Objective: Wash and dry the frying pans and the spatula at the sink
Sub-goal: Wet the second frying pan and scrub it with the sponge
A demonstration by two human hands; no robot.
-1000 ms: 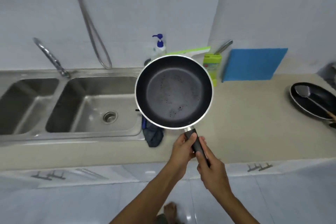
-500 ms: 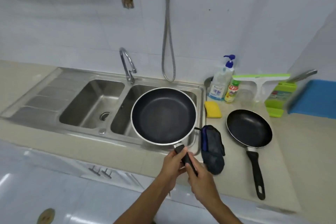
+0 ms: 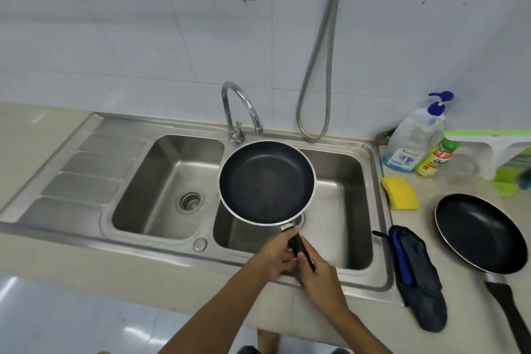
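Bright, even, cool light casts only soft shadows. Pale glare spots lie on the glossy tiled floor (image 3: 71, 319) near left, and the stainless steel double sink (image 3: 143, 247) shows a soft sheen. The edges bend with wide-angle distortion, and the far right is blurred.

2 frying pans (image 3: 267, 181) (image 3: 477, 233), 2 bottles (image 3: 413, 141) (image 3: 435, 158), 1 sponge (image 3: 400, 192), 1 cloth (image 3: 416, 276).
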